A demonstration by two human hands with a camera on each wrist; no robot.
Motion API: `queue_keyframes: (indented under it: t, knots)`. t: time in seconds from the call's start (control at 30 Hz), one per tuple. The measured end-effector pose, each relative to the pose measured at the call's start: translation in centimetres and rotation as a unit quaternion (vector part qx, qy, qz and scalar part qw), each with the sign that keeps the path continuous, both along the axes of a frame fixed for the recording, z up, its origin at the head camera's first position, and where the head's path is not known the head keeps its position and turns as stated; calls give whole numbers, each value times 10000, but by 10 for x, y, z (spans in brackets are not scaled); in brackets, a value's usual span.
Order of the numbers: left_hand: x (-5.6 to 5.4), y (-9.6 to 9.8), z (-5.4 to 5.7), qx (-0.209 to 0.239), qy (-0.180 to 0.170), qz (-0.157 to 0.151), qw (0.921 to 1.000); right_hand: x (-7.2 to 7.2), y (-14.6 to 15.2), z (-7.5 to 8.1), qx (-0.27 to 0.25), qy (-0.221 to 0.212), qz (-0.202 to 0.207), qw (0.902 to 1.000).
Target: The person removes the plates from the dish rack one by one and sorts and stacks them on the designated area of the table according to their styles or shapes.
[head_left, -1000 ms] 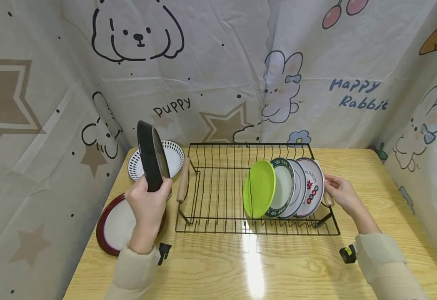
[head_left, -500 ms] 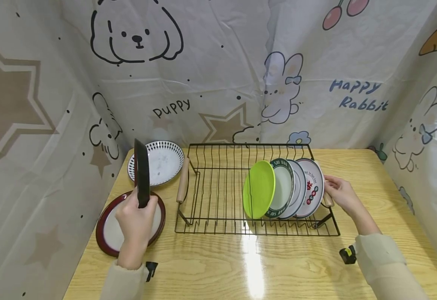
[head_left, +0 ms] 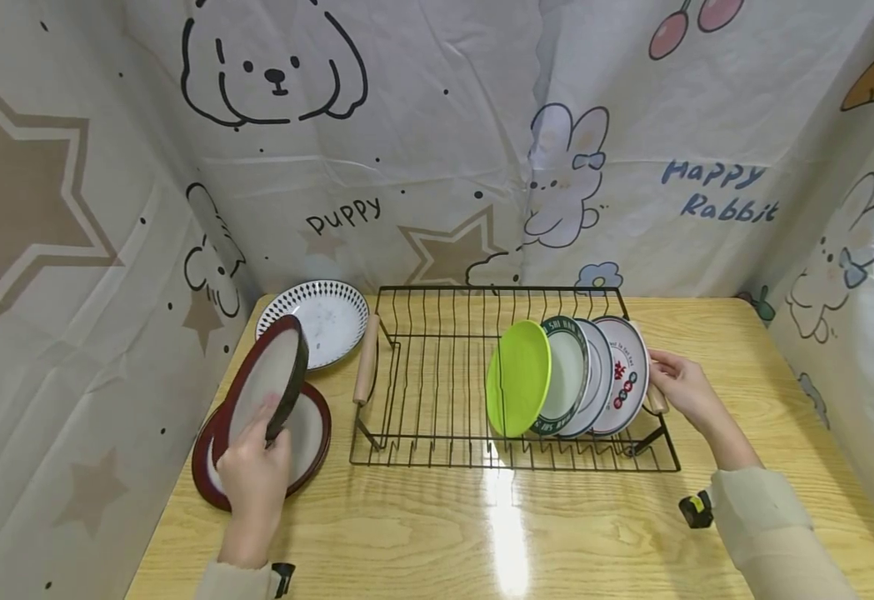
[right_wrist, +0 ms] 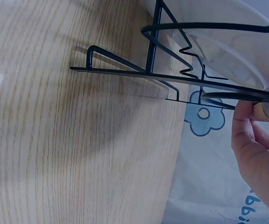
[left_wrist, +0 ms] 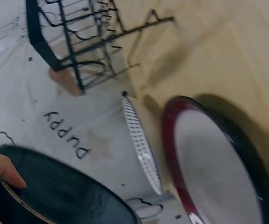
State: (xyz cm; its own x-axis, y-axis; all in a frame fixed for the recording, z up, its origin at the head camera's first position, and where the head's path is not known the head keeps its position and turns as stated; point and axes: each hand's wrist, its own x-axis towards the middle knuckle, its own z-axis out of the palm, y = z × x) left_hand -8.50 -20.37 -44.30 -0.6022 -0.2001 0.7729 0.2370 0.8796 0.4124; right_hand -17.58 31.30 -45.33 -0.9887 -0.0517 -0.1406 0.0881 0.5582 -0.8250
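Observation:
My left hand [head_left: 252, 479] pinches the edge of a tilted plate [head_left: 260, 375] with a dark red rim and pale inside. Its dark underside [left_wrist: 64, 182] fills the lower left of the left wrist view. The held plate is above another red-rimmed plate [head_left: 311, 437] lying on the table, and covers part of it. At the far right, my right hand [head_left: 684, 387] holds the wooden handle [head_left: 657, 398] of a black wire dish rack [head_left: 437, 437]. Several plates stand in the rack's right half: a lime green plate [head_left: 519, 379], then white ones with printed rims [head_left: 616, 375].
A white plate [head_left: 324, 321] with a black diamond border lies behind the red-rimmed one, beside the rack's left wooden handle [head_left: 366, 360]. Printed cloth [head_left: 437, 150] hangs behind and at both sides of the wooden table [head_left: 422, 533].
My left hand has come down and toward me, turning the held plate from edge-on so its pale inside faces up. My right hand and the rack have stayed still.

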Motion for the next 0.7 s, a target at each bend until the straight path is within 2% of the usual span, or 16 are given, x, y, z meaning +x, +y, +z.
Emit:
queue_keyframes:
  t: [0.4,0.7]
  knots:
    - [17,-24,-33,-808,-436,-99,9957,-1,0,-3,60,38,-6,10000]
    - [22,-41,-54,-1276,-659,-330,9891,-1,1,-3,64,51,-7,10000]
